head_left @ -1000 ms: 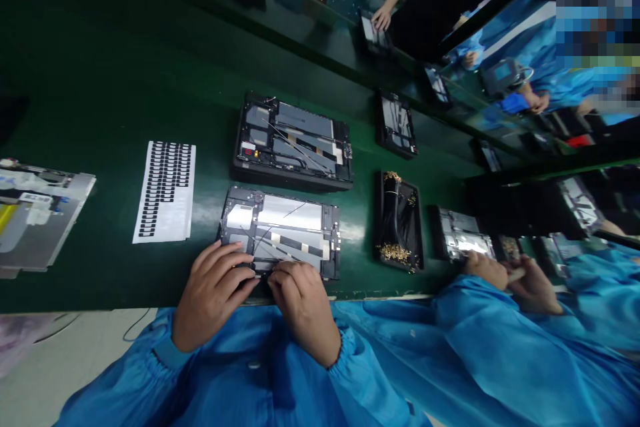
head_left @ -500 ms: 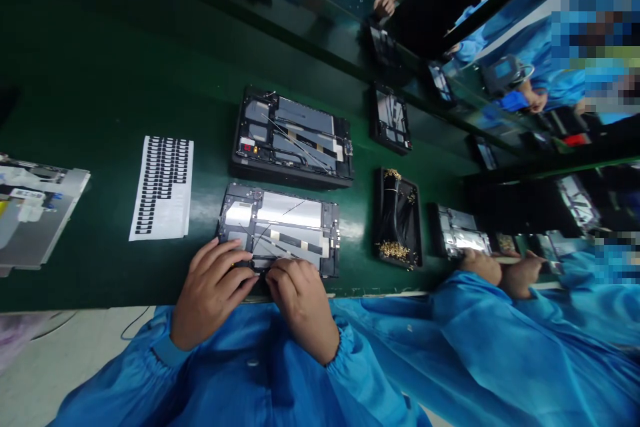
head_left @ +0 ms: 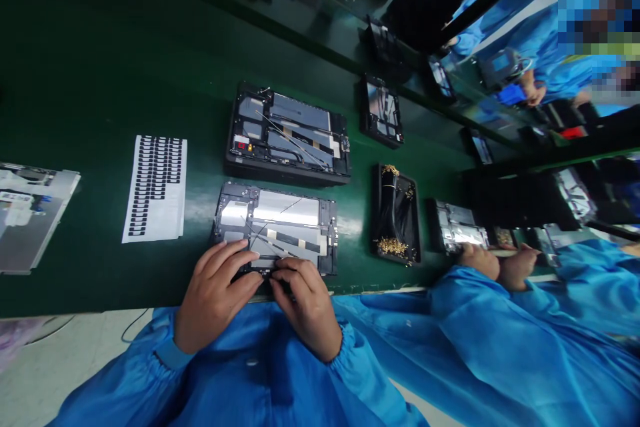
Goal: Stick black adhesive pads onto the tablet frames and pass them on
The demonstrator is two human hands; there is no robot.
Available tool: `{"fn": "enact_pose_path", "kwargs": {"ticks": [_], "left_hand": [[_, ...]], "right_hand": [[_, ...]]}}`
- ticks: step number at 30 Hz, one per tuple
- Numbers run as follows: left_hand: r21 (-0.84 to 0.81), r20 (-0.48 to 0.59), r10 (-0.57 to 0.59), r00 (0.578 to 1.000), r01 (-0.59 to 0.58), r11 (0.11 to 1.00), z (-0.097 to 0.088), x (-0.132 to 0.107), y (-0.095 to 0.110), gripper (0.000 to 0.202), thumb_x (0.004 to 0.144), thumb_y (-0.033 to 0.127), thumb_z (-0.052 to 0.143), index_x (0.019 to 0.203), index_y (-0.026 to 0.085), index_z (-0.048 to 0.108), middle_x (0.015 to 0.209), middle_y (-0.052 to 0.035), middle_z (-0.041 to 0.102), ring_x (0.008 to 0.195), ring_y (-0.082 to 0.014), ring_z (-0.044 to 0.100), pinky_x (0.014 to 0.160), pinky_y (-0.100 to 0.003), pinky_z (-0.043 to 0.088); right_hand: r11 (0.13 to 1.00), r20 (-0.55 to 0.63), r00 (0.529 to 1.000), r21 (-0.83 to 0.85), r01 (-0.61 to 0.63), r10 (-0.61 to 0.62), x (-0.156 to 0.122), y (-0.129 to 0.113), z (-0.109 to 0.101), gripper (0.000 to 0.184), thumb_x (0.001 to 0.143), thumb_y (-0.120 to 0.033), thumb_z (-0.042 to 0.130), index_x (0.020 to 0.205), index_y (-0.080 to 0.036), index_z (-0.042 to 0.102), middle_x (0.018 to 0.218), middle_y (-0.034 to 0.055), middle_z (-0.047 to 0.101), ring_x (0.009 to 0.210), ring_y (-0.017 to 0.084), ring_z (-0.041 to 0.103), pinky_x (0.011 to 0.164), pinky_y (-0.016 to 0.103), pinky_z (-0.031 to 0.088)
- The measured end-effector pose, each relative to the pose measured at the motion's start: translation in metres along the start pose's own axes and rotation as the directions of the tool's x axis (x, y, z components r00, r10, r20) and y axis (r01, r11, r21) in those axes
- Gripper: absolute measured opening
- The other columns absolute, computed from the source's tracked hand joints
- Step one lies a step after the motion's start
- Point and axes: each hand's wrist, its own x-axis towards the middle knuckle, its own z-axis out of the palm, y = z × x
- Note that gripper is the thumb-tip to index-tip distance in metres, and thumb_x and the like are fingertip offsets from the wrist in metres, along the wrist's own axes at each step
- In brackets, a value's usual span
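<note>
I saw a matt black plastic tablet frame (head_left: 325, 240) around smooth, shiny metal plates (head_left: 285, 208), on a glossy green bench (head_left: 100, 80), with crinkled blue cloth sleeves (head_left: 250, 373) at near.

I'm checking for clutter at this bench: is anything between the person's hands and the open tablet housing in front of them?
Nothing visible stands in the way. The left hand and right hand are already at the near edge of the open tablet housing, with no other object between them.

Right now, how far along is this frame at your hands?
Done: thin wires already lie across the open tablet frame, as on the frame beyond it. In hand: the left hand and right hand meet at its near edge, fingers on something hidden. Left: black pads sit on a white sheet, and a tray holds more gold-tipped wire bundles.
</note>
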Motion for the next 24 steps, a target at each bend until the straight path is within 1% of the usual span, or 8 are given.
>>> {"fn": "enact_pose_path", "kwargs": {"ticks": [5,12,20,24], "left_hand": [[0.016,0.007,0.005,1.0,-0.006,1.0,0.0026,0.0015,0.0012,0.006,0.094,0.018,0.064,0.096,0.021,0.067,0.117,-0.0037,0.072,0.127,-0.0246,0.057,0.112,-0.047,0.041],[0.015,0.004,-0.001,1.0,0.001,1.0,0.0036,0.0014,-0.0003,0.005,0.094,0.019,0.065,0.097,0.022,0.067,0.115,-0.0028,0.072,0.125,-0.0247,0.058,0.11,-0.046,0.042],[0.014,-0.009,-0.002,1.0,0.002,1.0,0.0043,0.0017,-0.0006,0.008,0.093,0.018,0.065,0.097,0.023,0.068,0.116,-0.0031,0.072,0.125,-0.0245,0.059,0.11,-0.047,0.043],[0.025,-0.014,0.003,1.0,-0.002,1.0,0.0034,0.0015,-0.0009,0.009,0.093,0.017,0.064,0.097,0.025,0.069,0.116,-0.0025,0.072,0.125,-0.024,0.06,0.11,-0.047,0.044]], "right_hand": [[0.999,-0.001,1.0,-0.048,0.012,-0.012,0.0039,-0.0007,0.0025,0.013,0.097,-0.013,0.06,0.107,-0.021,0.062,0.104,0.0086,0.068,0.098,0.021,0.065,0.084,0.037,0.055],[0.998,-0.001,1.0,-0.052,0.019,-0.019,0.0032,0.0011,0.0032,0.012,0.097,-0.013,0.06,0.106,-0.02,0.062,0.103,0.0076,0.069,0.097,0.02,0.063,0.083,0.036,0.052],[0.999,0.014,1.0,-0.042,0.014,-0.013,0.0047,-0.0001,0.0012,0.013,0.097,-0.012,0.06,0.106,-0.02,0.063,0.104,0.0073,0.07,0.097,0.02,0.063,0.084,0.036,0.052],[0.999,0.012,0.999,-0.023,0.03,-0.03,0.0013,0.0033,0.0044,0.015,0.096,-0.012,0.06,0.109,-0.021,0.064,0.104,0.0072,0.071,0.097,0.019,0.065,0.084,0.036,0.054]]}}
